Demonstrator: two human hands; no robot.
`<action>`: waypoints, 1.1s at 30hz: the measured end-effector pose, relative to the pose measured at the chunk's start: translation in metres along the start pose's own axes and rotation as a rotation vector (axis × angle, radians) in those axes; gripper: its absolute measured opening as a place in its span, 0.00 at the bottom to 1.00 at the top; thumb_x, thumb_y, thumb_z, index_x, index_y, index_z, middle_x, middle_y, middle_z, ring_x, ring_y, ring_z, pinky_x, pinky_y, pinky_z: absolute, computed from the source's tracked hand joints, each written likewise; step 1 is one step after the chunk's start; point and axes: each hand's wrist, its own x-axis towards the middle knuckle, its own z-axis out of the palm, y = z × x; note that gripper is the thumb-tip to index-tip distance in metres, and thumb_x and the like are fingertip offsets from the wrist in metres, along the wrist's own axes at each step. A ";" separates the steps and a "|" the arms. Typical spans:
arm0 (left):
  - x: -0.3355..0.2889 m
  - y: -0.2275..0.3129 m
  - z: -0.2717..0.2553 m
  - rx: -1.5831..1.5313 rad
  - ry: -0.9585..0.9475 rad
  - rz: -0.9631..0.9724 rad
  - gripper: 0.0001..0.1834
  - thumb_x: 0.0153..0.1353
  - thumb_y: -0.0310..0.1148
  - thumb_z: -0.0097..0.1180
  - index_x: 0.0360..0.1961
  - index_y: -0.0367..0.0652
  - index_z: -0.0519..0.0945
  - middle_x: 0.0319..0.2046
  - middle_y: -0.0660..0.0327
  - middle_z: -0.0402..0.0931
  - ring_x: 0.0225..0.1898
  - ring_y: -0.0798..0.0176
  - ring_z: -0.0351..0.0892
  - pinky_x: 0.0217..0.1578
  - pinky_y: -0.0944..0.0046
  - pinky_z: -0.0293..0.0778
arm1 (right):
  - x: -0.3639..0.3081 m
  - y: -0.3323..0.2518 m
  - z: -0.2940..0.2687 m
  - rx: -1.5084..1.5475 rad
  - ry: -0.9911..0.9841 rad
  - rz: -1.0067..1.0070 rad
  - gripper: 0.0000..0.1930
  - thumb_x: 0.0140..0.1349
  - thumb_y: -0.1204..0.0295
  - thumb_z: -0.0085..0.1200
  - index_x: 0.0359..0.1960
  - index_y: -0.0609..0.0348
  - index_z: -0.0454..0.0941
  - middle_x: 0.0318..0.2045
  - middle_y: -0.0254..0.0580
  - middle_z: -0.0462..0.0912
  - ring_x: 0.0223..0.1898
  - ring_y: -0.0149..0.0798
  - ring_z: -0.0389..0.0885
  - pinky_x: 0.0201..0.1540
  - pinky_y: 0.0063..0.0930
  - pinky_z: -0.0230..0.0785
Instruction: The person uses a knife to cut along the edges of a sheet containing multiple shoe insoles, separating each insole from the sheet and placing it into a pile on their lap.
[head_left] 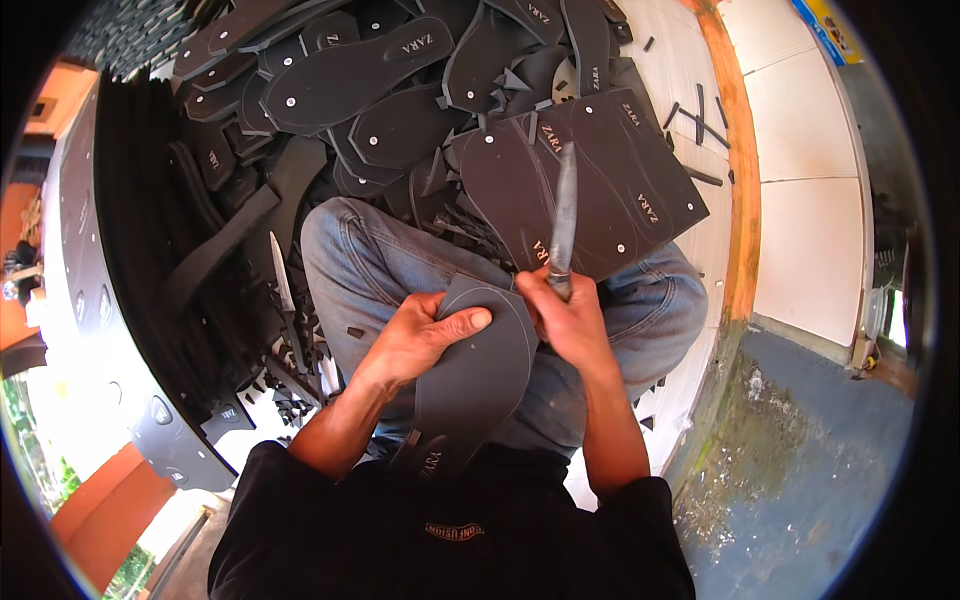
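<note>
My left hand (412, 342) grips a dark foam shoe sole (472, 370) by its upper left edge, thumb pressed on its face. A thin curved outline runs along the sole's rim, and its narrow end lies toward my belly. In my right hand (572, 322) is a knife (564, 210), its fist wrapped round the handle beside the sole's upper right edge. The long, worn grey blade points away from me. Beyond it, a dark foam sheet (600, 170) printed with sole outlines lies against my knee and the pile.
Cut soles (345, 85) and offcuts are heaped ahead of me. A second knife (281, 280) lies among scraps left of my crossed legs. Dark stacked foam (135, 250) stands at the left. Thin strips (698, 118) litter the pale floor by an orange border (742, 200).
</note>
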 end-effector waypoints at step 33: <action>0.009 -0.071 0.051 -0.560 0.173 0.087 0.11 0.57 0.36 0.60 0.33 0.41 0.73 0.15 0.64 0.69 0.09 0.71 0.62 0.08 0.72 0.55 | -0.068 0.051 -0.019 -0.850 0.354 -0.105 0.11 0.56 0.70 0.54 0.20 0.64 0.72 0.15 0.56 0.73 0.21 0.59 0.74 0.24 0.39 0.65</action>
